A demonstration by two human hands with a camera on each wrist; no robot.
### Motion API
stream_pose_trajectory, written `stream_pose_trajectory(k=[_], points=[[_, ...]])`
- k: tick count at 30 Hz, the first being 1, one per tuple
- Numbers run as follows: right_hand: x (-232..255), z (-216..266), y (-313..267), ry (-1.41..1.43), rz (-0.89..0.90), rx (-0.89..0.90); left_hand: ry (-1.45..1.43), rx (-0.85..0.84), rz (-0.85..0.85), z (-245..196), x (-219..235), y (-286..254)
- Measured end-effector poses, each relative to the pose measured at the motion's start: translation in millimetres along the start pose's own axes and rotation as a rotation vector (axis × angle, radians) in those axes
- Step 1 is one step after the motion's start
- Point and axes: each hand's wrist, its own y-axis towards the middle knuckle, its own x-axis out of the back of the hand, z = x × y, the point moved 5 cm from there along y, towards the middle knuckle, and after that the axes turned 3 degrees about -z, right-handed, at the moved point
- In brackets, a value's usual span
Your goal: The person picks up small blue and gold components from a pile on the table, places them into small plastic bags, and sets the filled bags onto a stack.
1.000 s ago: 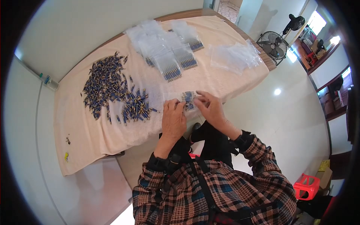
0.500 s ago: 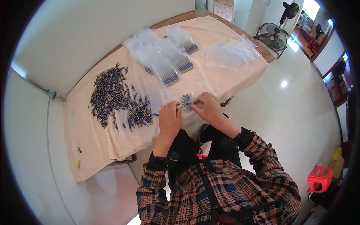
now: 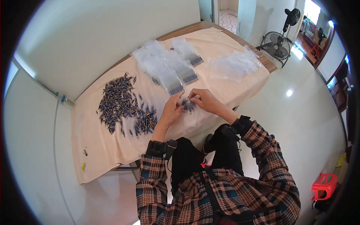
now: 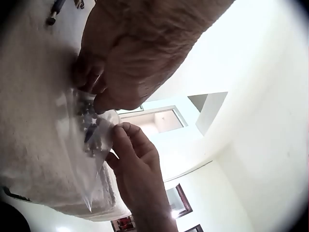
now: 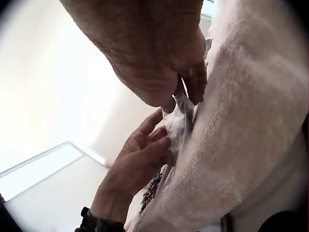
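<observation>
A clear plastic bag [image 3: 191, 119] lies at the table's near edge, with a cluster of small blue cylindrical pieces with brass-coloured ends [image 3: 187, 105] inside it. My left hand [image 3: 171, 111] grips the bag's left side, thumb against the pieces. On the other side, my right hand [image 3: 206, 102] pinches the film between thumb and fingers. In the left wrist view the bag [image 4: 79, 150] spreads over the cloth, and the right hand [image 4: 137, 169] holds its edge. Crinkled film of the bag [image 5: 177, 121] stretches between both hands in the right wrist view.
Left on the cloth [image 3: 101, 153] is a big heap of loose blue pieces [image 3: 120, 101]. Several filled bags [image 3: 165, 69] overlap beyond the hands. Flat clear bags [image 3: 232, 67] lie at the right. A fan [image 3: 275, 45] and a red stool [image 3: 324, 185] stand on the floor.
The left hand, earlier laid over the bag and then beside it, now grips it. The right hand has closed on the film. The bag has turned, its clear part now toward my body.
</observation>
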Motion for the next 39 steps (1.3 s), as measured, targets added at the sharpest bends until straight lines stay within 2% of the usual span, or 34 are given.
stream_pose_trajectory(k=[2,7,11,14,19,22,27,30,34,39], points=[[-4.5,-0.3,1.2,0.049,0.036,-0.005,-0.014,0.132,0.082,5.7,-0.9,2.6],[-10.6,-6.0,1.5,0.076,0.042,-0.038,-0.089,0.121,0.158,11.0,3.0,4.3],[-14.8,-6.7,2.9,0.141,0.078,-0.080,-0.074,0.202,0.196,19.1,4.9,3.5],[-17.7,-11.9,4.6,0.197,0.092,-0.093,-0.046,0.156,0.182,23.6,5.9,5.3],[-25.4,-19.2,5.2,0.241,0.134,-0.105,-0.156,0.237,0.177,31.5,4.3,3.6],[-26.7,-17.7,5.9,0.238,0.053,-0.033,-0.121,0.155,0.169,30.2,7.8,5.2],[-22.2,-13.0,3.9,0.244,0.123,-0.098,-0.024,0.197,0.218,33.2,10.9,8.9],[-17.3,4.6,4.8,-0.019,0.168,-0.012,-0.076,0.210,0.300,39.9,4.5,11.0],[-17.8,5.4,6.0,-0.086,0.159,0.097,-0.081,0.237,0.290,39.7,3.9,7.3],[-17.9,3.3,7.2,-0.065,0.193,0.064,-0.177,0.240,0.278,41.7,0.6,4.0]])
